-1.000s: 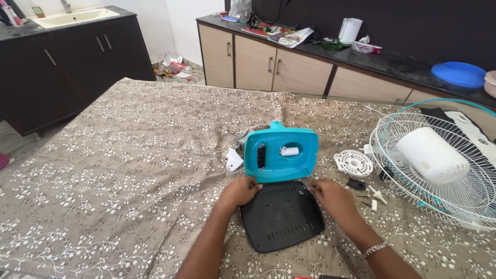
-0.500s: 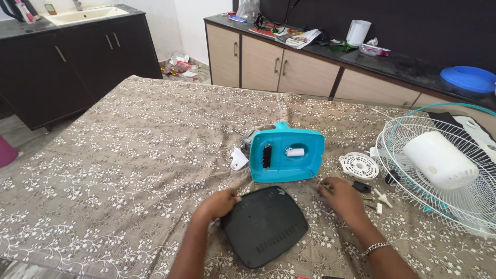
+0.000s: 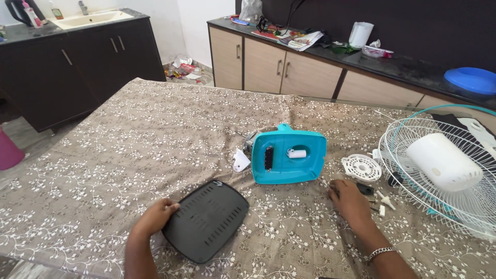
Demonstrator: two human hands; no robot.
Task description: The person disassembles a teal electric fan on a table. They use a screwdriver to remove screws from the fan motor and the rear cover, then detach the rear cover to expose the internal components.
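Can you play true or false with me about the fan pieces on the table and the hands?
1. The left hand touches the black cover. True.
2. The teal base lies on top of the black cover. False: they are apart.
3. The right hand holds the wire fan guard. False: it rests on the cloth near small parts.
4. A white motor housing sits in the fan guard. True.

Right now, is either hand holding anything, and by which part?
The left hand grips the black cover by its left edge, flat on the cloth. The right hand rests by small parts; whether it holds anything cannot be told.
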